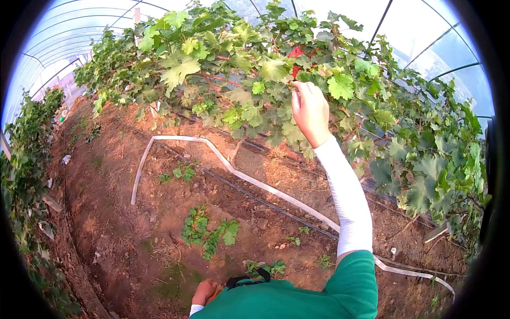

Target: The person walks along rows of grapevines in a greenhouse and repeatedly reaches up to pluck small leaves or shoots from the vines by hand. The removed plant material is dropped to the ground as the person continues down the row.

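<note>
The right hand (309, 110) is raised into the grapevine canopy (249, 69), fingers pinched on a leafy shoot (295, 81) at the far side, just below a red object (295, 53). The left hand (205, 291) hangs low near the body; whether it grips anything I cannot tell. A white irrigation hose (234, 173) snakes across the soil.

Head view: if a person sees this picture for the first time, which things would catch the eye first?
First, the right hand, raised at upper centre into the green vine leaves, fingers pinched at a shoot beside something red. Then the pale flat hose snaking over the brown soil below. The left hand rests low at the bottom edge, near the green shirt.
</note>
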The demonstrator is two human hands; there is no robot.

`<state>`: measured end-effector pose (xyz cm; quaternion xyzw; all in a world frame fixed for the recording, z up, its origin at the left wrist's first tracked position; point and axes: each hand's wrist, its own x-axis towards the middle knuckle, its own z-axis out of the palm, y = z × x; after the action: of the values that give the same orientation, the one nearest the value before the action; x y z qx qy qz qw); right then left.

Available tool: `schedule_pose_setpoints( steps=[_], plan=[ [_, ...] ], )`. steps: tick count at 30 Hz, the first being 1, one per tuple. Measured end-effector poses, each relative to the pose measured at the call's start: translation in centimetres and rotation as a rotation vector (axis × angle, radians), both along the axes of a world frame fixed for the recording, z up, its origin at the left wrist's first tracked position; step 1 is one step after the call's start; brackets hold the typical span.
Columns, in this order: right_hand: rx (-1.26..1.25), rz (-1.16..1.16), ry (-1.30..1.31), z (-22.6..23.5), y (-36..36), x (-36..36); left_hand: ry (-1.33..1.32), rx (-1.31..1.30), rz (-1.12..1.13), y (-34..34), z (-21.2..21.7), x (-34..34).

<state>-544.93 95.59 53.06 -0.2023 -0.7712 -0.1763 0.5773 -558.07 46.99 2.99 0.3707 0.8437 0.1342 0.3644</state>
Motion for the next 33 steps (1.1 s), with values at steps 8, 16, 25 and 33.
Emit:
schedule_pose_setpoints(
  steps=[8, 16, 25, 33],
  plan=[
    [0.081, -0.668, -0.468, 5.5, 12.1, 4.1, -0.053, 0.013, -0.045, 0.6, -0.1, -4.9],
    [-0.158, -0.449, -0.243, 4.1, 16.5, 9.3, -0.074, -0.063, -0.035, -1.6, -0.2, -8.3],
    [-0.214, -0.389, -0.168, 2.3, 14.9, 10.7, -0.07, -0.135, -0.08, -1.2, -0.8, -10.0],
    [-0.118, -0.495, -0.218, 1.6, 13.6, 9.4, -0.043, -0.004, -0.102, -1.0, -1.1, -10.3]
  ],
)
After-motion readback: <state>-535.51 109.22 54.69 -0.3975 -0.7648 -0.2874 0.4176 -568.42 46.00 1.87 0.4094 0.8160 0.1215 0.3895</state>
